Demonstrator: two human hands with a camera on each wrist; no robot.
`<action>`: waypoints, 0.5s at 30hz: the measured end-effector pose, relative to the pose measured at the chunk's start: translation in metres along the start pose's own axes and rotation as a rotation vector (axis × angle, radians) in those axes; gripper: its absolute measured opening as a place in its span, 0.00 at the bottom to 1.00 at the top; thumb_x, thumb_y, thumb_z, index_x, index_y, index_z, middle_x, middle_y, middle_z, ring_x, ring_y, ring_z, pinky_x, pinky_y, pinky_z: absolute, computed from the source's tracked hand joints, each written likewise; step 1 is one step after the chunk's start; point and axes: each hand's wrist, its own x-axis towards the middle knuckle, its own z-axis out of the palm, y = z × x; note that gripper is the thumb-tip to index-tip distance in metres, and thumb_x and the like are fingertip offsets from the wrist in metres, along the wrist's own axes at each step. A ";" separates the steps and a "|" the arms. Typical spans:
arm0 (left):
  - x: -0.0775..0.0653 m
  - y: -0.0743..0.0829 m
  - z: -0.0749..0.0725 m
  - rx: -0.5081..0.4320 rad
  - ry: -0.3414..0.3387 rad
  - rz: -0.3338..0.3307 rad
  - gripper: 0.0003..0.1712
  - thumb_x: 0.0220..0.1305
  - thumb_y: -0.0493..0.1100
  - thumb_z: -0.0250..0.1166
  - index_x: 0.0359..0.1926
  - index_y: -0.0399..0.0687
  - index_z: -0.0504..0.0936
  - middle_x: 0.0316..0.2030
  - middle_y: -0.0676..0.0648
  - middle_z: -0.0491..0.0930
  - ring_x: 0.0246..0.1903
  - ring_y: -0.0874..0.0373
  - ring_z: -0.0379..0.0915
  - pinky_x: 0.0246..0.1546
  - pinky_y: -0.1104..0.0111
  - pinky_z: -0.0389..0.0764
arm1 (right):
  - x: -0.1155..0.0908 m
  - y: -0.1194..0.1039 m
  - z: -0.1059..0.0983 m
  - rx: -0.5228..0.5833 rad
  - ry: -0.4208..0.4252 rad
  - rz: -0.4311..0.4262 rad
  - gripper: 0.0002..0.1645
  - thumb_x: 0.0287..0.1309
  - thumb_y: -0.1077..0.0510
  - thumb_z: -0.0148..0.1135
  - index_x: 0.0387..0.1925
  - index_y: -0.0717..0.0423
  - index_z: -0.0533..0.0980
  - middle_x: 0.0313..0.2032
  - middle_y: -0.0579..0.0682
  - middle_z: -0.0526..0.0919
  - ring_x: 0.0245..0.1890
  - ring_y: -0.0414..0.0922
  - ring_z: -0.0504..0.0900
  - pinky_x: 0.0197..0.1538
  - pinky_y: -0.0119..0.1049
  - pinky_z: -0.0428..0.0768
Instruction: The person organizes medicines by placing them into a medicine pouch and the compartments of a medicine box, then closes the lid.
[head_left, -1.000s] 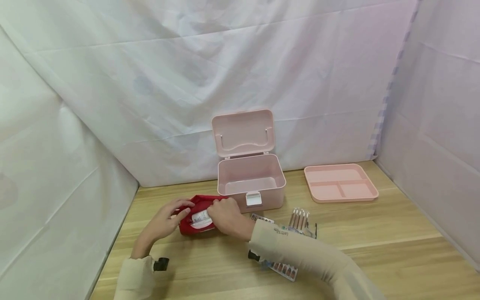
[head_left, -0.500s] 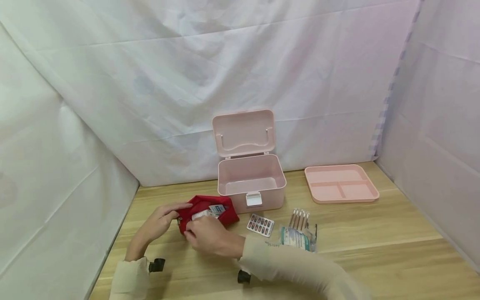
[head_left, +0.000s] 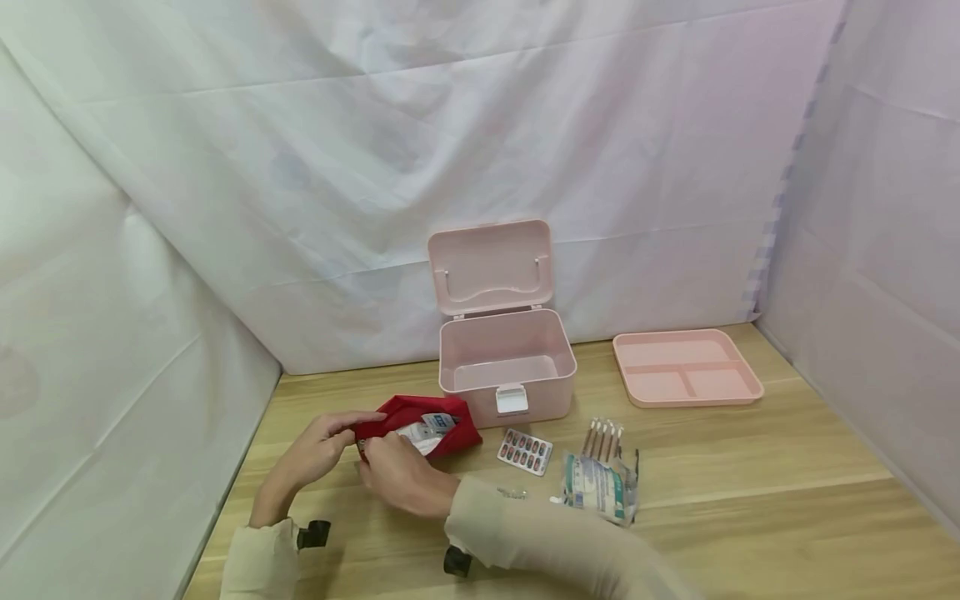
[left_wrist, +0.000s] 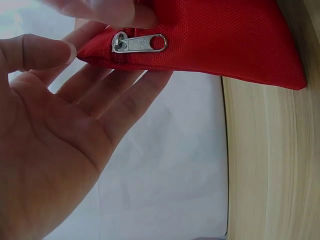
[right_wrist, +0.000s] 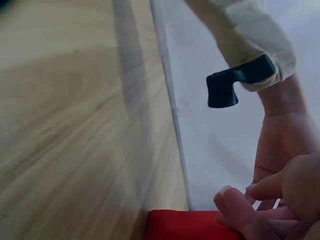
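Note:
A red zip pouch (head_left: 457,442) lies on the table, its mouth open, with white, printed packets (head_left: 427,429) inside. My left hand (head_left: 311,454) holds the pouch's left end; in the left wrist view the thumb is at its corner and the fingers are behind it, near the silver zipper pull (left_wrist: 142,44). At the front edge near that same end, my right hand (head_left: 405,475) grips the pouch, with fingertips partly hidden. The right wrist view shows its curled thumb and finger (right_wrist: 235,207) by the red fabric.
Behind the pouch stands a pink box (head_left: 547,400) with its lid up. To the right lie a capsule blister pack (head_left: 524,452), cotton swabs (head_left: 602,439), a teal-labelled packet (head_left: 596,485) and a small clear item (head_left: 512,493). A pink divided tray (head_left: 686,350) sits farther back.
My right hand has moved left along the pouch from its right end to its left end, uncovering the packets and the blister pack. The left hand has shifted slightly.

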 end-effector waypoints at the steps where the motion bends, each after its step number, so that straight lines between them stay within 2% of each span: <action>1: 0.000 0.000 0.000 0.002 0.000 -0.004 0.27 0.64 0.24 0.45 0.56 0.41 0.82 0.57 0.35 0.79 0.39 0.55 0.75 0.29 0.71 0.74 | 0.002 -0.001 0.000 -0.003 0.010 0.016 0.17 0.66 0.53 0.62 0.20 0.50 0.76 0.11 0.39 0.66 0.11 0.33 0.63 0.16 0.22 0.62; 5: 0.000 -0.001 -0.001 0.025 -0.007 0.001 0.30 0.60 0.22 0.48 0.57 0.44 0.82 0.57 0.37 0.79 0.38 0.57 0.74 0.25 0.71 0.73 | 0.011 -0.003 0.004 -0.075 0.092 0.061 0.20 0.63 0.47 0.66 0.17 0.47 0.77 0.11 0.39 0.70 0.12 0.34 0.69 0.17 0.24 0.65; 8: 0.000 -0.001 -0.001 0.031 -0.014 0.020 0.32 0.56 0.21 0.50 0.58 0.45 0.82 0.57 0.38 0.79 0.46 0.60 0.76 0.34 0.72 0.78 | 0.017 -0.002 0.007 -0.134 0.145 0.082 0.21 0.61 0.45 0.67 0.15 0.45 0.77 0.11 0.39 0.74 0.15 0.36 0.74 0.19 0.27 0.69; 12: 0.000 -0.002 0.000 0.006 -0.029 0.054 0.33 0.55 0.19 0.50 0.60 0.41 0.80 0.59 0.36 0.78 0.56 0.55 0.74 0.46 0.71 0.80 | 0.021 -0.001 0.010 -0.164 0.151 0.105 0.19 0.61 0.47 0.66 0.16 0.47 0.78 0.12 0.40 0.74 0.16 0.37 0.74 0.20 0.29 0.69; 15: -0.001 -0.003 0.000 0.000 -0.030 0.061 0.33 0.55 0.19 0.50 0.60 0.40 0.79 0.59 0.36 0.77 0.57 0.52 0.74 0.48 0.71 0.80 | 0.020 0.000 0.012 -0.195 0.152 0.090 0.18 0.62 0.49 0.65 0.18 0.48 0.79 0.12 0.41 0.73 0.15 0.37 0.73 0.20 0.28 0.70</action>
